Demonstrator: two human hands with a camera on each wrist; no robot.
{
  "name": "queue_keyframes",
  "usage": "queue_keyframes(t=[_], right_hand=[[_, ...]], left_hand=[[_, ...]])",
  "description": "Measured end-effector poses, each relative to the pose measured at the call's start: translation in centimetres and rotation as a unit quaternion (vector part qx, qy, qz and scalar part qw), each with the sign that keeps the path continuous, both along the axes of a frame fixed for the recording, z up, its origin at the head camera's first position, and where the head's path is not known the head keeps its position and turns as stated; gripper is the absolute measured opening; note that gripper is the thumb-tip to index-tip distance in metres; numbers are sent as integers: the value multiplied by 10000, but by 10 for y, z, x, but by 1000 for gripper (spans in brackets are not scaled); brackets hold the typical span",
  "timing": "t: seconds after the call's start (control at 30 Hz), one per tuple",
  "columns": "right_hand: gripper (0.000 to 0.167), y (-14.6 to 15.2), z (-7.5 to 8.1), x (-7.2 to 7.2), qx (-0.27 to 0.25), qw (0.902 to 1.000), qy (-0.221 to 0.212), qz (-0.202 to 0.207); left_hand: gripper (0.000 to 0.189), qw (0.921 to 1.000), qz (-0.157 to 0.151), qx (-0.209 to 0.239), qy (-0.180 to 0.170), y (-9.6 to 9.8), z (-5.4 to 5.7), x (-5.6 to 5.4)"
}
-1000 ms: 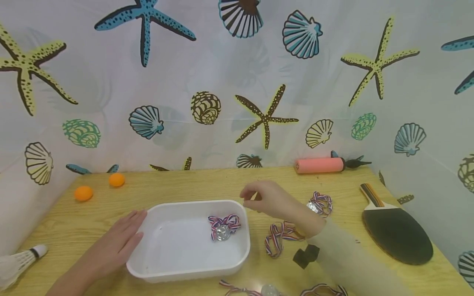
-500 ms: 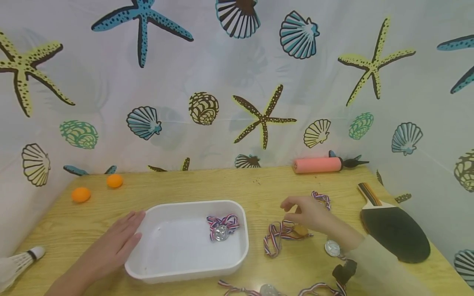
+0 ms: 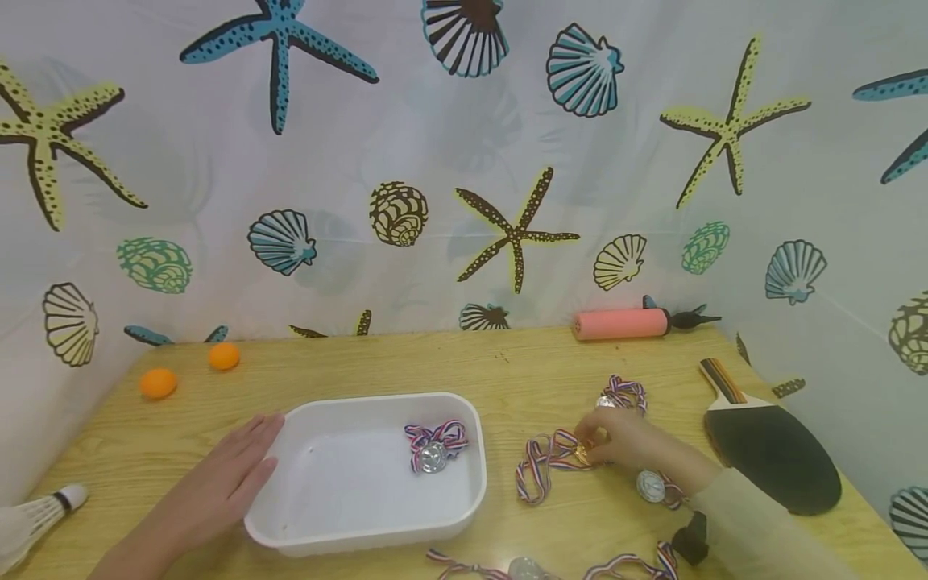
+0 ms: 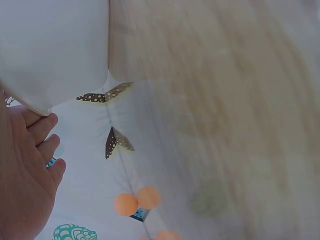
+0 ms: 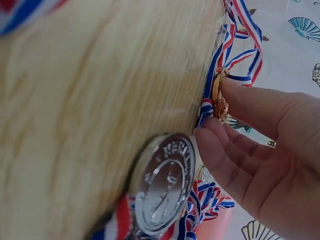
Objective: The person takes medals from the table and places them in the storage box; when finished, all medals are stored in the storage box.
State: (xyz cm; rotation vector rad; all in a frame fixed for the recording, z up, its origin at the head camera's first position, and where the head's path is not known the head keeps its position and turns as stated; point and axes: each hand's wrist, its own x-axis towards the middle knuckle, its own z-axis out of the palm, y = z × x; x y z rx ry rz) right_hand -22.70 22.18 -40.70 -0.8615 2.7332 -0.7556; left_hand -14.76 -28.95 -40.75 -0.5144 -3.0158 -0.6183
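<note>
My right hand [image 3: 625,439] pinches a gold medal [image 3: 582,453] by its edges, between thumb and fingers. In the right wrist view the gold medal [image 5: 219,95] is tilted up on edge, its red, white and blue ribbon [image 3: 536,471] trailing on the table. A silver medal [image 3: 651,486] lies just below that hand, large in the right wrist view. My left hand [image 3: 225,483] rests with straight fingers against the left rim of a white plastic tray [image 3: 348,528]. Inside the tray, toward its right side, lies a silver medal [image 3: 433,457] with bunched ribbon.
Beyond my right hand lies another ribboned medal [image 3: 625,395]. More medals lie at the front edge, one silver [image 3: 525,569]. A table tennis paddle [image 3: 772,451] and pink pump [image 3: 623,324] are at right; two orange balls [image 3: 158,383] and a shuttlecock [image 3: 43,515] at left.
My right hand has moved right from beside the tray's far corner, then down to the gold medal, taking hold of it and tilting it up. My left hand stays at the tray.
</note>
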Motion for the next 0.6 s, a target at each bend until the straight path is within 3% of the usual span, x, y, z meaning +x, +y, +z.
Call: queue_keyframes(t=[0.27,0.5,0.6], right_hand=[[20,1,-3,-1,-14,9999,-122,66],[8,4,-4,-2,-78,9999,-63,-111],[6,7,-3,-2,-180,9993,-263,-205]], left_hand=[[56,10000,35,-5,-85,0,1,0],[57,9998,51,-9,-177,1,1,-1],[57,9998,50,-25,-166,1,2,0]])
